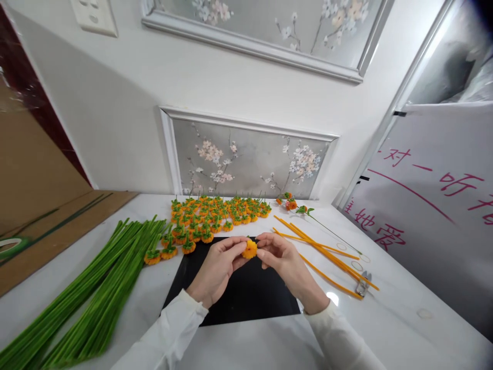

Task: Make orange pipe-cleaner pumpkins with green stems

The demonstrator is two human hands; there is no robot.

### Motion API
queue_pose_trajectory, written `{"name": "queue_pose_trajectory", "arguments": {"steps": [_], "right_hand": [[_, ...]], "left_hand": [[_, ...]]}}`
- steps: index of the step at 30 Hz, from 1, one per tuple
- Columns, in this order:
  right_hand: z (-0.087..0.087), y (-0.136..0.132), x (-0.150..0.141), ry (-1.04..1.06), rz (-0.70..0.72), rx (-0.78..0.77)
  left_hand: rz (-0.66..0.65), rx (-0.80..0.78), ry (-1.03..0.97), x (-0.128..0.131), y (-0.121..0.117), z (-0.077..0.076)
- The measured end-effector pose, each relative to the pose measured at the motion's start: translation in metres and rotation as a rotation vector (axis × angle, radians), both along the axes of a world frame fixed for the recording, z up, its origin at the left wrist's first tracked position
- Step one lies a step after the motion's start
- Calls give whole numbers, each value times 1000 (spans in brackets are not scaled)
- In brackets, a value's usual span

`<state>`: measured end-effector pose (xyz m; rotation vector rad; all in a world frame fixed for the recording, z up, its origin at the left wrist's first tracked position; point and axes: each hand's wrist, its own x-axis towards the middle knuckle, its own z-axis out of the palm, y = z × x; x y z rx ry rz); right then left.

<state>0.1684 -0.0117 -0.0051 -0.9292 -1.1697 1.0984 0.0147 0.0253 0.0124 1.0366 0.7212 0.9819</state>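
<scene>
A small orange pipe-cleaner flower (249, 250) is held up between my hands, over a black mat (246, 298). My left hand (221, 264) pinches its left side between thumb and fingers. On the other side, my right hand (283, 259) has its thumb and fingertips closed at the flower's edge; whether they grip the petals or a thin piece behind is hidden. Beyond the mat sit rows of similar orange flowers (207, 234), lying face down with green backs and stems pointing up.
A pile of green pipe cleaners (103, 277) lies on the left. Loose orange pipe cleaners (319, 244) and a metal clipper (362, 284) lie at right. A finished flower stem (335, 228) is behind them. Green tape (11, 247) rests on cardboard (50, 236). A panelled wall (127, 128) closes the back.
</scene>
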Motion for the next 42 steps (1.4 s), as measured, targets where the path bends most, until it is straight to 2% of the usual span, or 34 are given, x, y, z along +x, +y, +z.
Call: {"name": "queue_pose_trajectory", "arguments": {"steps": [4, 8, 11, 14, 17, 24, 30, 38, 42], "right_hand": [[-7, 3, -2, -142, -36, 127], [-5, 3, 1, -70, -40, 109], [-1, 2, 5, 4, -26, 111], [3, 0, 5, -17, 8, 96], [4, -2, 2, -47, 5, 67], [2, -1, 9, -34, 51, 63], [4, 0, 17, -19, 13, 67], [1, 3, 13, -107, -8, 91], [-5, 8, 22, -247, -110, 116]], "left_hand": [[-14, -4, -5, 1, -4, 2], [-110, 56, 14, 0, -7, 7], [-127, 216, 96, 0, -4, 7], [-105, 398, 179, -1, 1, 3], [-74, 485, 220, -1, 3, -2], [-54, 493, 258, -1, 2, 0], [-7, 489, 235, 0, 3, 1], [-80, 480, 226, 0, 1, -4], [-78, 406, 173, -2, 3, -2]]}}
